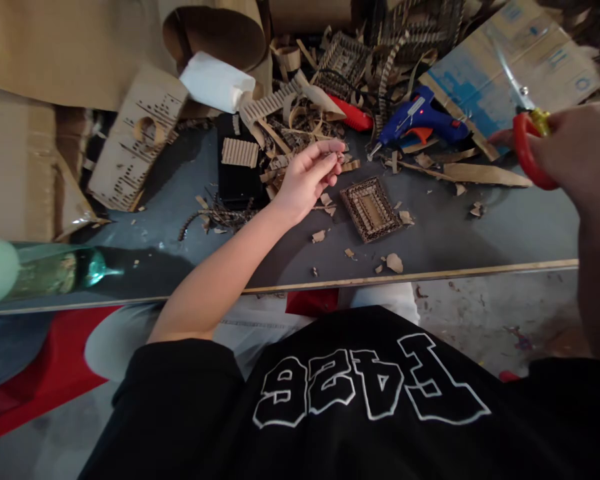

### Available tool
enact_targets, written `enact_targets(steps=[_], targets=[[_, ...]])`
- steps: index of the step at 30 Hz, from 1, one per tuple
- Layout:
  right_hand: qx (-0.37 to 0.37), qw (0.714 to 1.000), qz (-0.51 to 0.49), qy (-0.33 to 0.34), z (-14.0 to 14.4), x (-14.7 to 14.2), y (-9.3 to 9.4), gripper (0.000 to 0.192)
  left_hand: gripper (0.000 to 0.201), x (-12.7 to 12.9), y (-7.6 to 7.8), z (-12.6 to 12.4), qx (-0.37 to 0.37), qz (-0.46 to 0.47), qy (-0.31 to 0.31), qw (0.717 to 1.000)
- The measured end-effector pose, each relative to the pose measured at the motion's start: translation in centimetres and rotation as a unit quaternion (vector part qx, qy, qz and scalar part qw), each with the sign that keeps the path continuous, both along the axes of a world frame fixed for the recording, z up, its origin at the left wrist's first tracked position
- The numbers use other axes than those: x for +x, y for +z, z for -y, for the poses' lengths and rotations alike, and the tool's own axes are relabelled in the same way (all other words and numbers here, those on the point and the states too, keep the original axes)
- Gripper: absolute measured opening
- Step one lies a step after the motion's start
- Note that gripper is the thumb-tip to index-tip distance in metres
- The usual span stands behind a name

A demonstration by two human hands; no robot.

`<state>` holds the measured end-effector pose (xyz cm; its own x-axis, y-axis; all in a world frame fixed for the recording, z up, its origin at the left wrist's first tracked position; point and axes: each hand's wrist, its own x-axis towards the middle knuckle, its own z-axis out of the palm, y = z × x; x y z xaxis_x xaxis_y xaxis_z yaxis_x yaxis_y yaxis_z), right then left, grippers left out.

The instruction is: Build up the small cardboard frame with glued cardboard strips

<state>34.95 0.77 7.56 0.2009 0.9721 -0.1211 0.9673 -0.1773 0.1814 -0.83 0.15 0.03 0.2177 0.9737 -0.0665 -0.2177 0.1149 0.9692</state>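
My left hand [307, 179] is over the middle of the table, its fingers pinched together; whatever they hold is too small to make out. Just to its right, a small rectangular frame of layered corrugated cardboard [371, 209] lies flat on the tabletop. At the right edge of the view, my right hand [583, 150] is closed around scissors [523, 155] with red handles, their blades pointing up and away. A blue glue gun [420, 120] rests on its side between my hands, its nozzle towards the cardboard frame.
Cardboard scraps and strips [280, 127] pile up at the back of the dark table [460, 230]. A black box-like object [237, 163] and a white bottle [215, 81] stand left of centre. A green bottle [50, 267] lies at the left. A blue-printed cardboard sheet [480, 87] leans at the back right.
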Motion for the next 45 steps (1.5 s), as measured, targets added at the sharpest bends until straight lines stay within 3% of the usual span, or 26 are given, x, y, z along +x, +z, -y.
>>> enact_targets(steps=[1, 3, 8, 10, 12, 14, 17, 21, 25, 27, 30, 33, 35, 38, 41, 45], targets=[[-0.012, 0.998, 0.028, -0.053, -0.5, -0.6, 0.3, 0.127, 0.014, 0.0, 0.2, -0.1, -0.031, 0.022, -0.008, 0.999], [-0.011, 0.995, 0.051, -0.091, -1.3, -1.4, 0.6, 0.121, 0.019, -0.1, 0.6, -0.2, -0.089, 0.058, -0.023, 0.994], [0.002, 0.997, 0.020, -0.075, -2.0, -2.3, -0.2, 0.119, 0.029, -0.7, 1.2, -0.3, -0.150, 0.078, -0.046, 0.985], [0.067, 0.994, 0.011, -0.081, -1.3, -3.4, -0.7, 0.112, 0.030, -0.8, 1.3, -0.3, -0.139, 0.065, -0.048, 0.987], [0.188, 0.981, -0.028, -0.040, -0.2, -4.8, -0.9, 0.087, 0.028, -0.8, 1.3, -0.3, -0.122, 0.045, -0.049, 0.990], [0.249, 0.964, -0.072, 0.060, 0.6, -6.2, -1.0, 0.056, 0.023, -0.6, 1.4, -0.2, -0.104, 0.030, -0.046, 0.993], [0.191, 0.955, -0.126, 0.188, 0.7, -8.2, -0.9, 0.050, 0.019, -0.3, 1.5, 0.2, -0.069, 0.024, -0.046, 0.996], [0.056, 0.974, -0.146, 0.165, -0.9, -10.0, -1.0, 0.079, 0.018, -0.4, 1.5, 0.7, 0.008, -0.018, -0.110, 0.994], [0.016, 0.977, -0.165, 0.131, -2.3, -10.6, -1.4, 0.064, 0.009, -1.1, 1.5, 1.1, 0.146, -0.093, -0.137, 0.975], [0.037, 0.974, -0.193, 0.114, -2.5, -10.5, -1.3, 0.064, 0.015, -1.3, 1.6, 1.3, 0.203, -0.153, -0.116, 0.960], [0.133, 0.963, -0.204, 0.119, -2.5, -10.0, -0.6, 0.063, 0.034, -1.4, 1.7, 1.5, 0.247, -0.254, -0.092, 0.931], [0.226, 0.946, -0.184, 0.144, -2.5, -9.2, 0.2, 0.055, 0.046, -1.4, 1.5, 1.5, 0.278, -0.330, -0.101, 0.896], [0.242, 0.936, -0.176, 0.183, -2.4, -8.8, 0.2, 0.050, 0.051, -1.3, 1.1, 1.4, 0.293, -0.374, -0.111, 0.873], [0.251, 0.918, -0.182, 0.248, -2.6, -8.5, -1.0, 0.040, 0.055, -1.4, 0.7, 1.2, 0.316, -0.421, -0.110, 0.843], [0.303, 0.901, -0.216, 0.223, -3.0, -8.8, -3.1, 0.026, 0.060, -1.6, 0.4, 1.1, 0.337, -0.431, -0.109, 0.830], [0.328, 0.885, -0.264, 0.201, -3.6, -9.2, -4.9, 0.037, 0.062, -1.5, 0.1, 1.1, 0.361, -0.416, -0.074, 0.831]])
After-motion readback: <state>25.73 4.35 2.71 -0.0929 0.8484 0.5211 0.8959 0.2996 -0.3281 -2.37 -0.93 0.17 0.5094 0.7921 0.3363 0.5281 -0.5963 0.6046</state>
